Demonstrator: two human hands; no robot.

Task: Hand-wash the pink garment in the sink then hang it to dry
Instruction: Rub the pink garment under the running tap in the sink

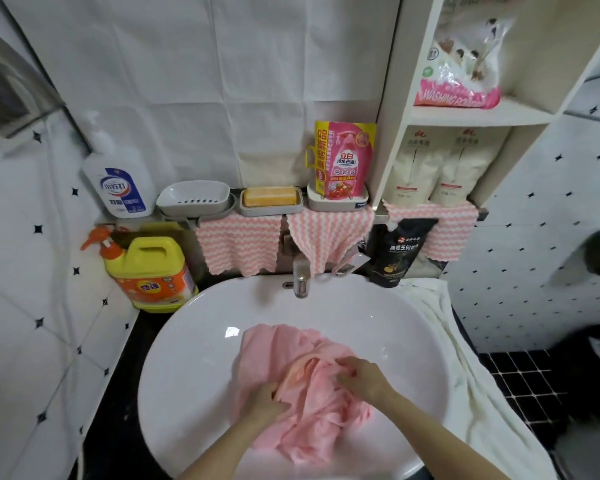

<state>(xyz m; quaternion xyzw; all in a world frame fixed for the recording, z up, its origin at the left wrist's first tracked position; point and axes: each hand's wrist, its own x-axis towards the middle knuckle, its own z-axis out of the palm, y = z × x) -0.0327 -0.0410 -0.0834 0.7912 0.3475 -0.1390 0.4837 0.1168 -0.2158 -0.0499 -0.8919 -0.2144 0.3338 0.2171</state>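
The pink garment (291, 344) lies crumpled in the round white sink (194, 362), spread from the middle toward the front. My left hand (269, 403) grips a bunched fold on its left side. My right hand (362, 377) holds the cloth on the right, fingers curled into the fabric. Both hands are close together over the middle of the garment. The chrome tap (301, 277) stands at the back rim, with no water visibly running.
A yellow detergent jug (153, 275) and an orange pump bottle (101, 242) stand at the sink's left. On the shelf behind are a white bottle (120, 183), an empty soap dish (193, 197), a yellow soap bar (270, 196) and a pink refill pouch (345, 161). A white towel (465, 368) drapes at right.
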